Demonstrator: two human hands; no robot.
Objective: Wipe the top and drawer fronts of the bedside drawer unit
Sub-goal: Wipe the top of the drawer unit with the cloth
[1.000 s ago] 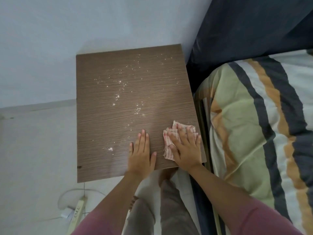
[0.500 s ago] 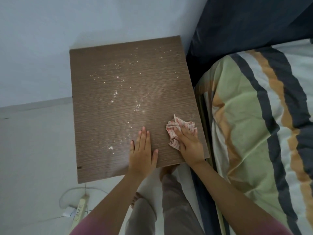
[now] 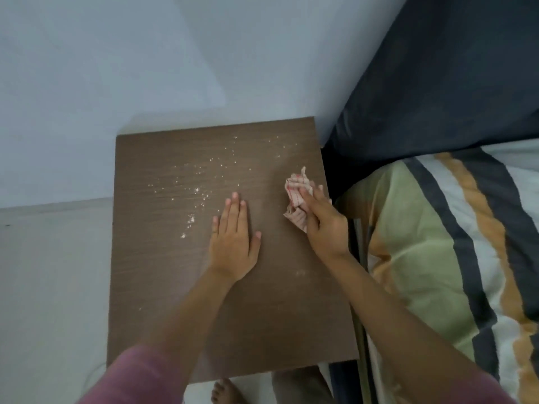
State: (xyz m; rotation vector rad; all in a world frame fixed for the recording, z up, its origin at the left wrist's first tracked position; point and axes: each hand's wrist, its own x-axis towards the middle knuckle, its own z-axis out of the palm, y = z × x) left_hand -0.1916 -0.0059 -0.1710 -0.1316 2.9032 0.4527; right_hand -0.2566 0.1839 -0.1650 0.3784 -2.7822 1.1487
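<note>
Where white specks (image 3: 198, 189) dot brown top (image 3: 163, 272) | left hand (image 3: 233, 243) flat | right hand (image 3: 325, 225) fingers grasp cloth (image 3: 296, 189) | bed (image 3: 437, 243) beside

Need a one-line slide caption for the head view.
Right hand wipes dusty drawer-unit top with cloth; left hand rests flat.

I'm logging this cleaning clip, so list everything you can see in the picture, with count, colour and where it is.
Drawer unit top: one, brown wood grain, centre, against the wall.
White specks: many, scattered over the far left half of the top.
Cloth: one, white with red stripes, crumpled, near the top's right edge.
Wall: one, pale blue-grey, behind the unit.
Floor: pale, left of the unit.
Pillow: one, dark navy, upper right.
Bedding: one, striped green, orange, white and dark grey, right.
Left hand: flat on the top, fingers straight.
Right hand: holds the cloth.
Sleeves: pink, bottom.
Bare foot: one, bottom edge.
</note>
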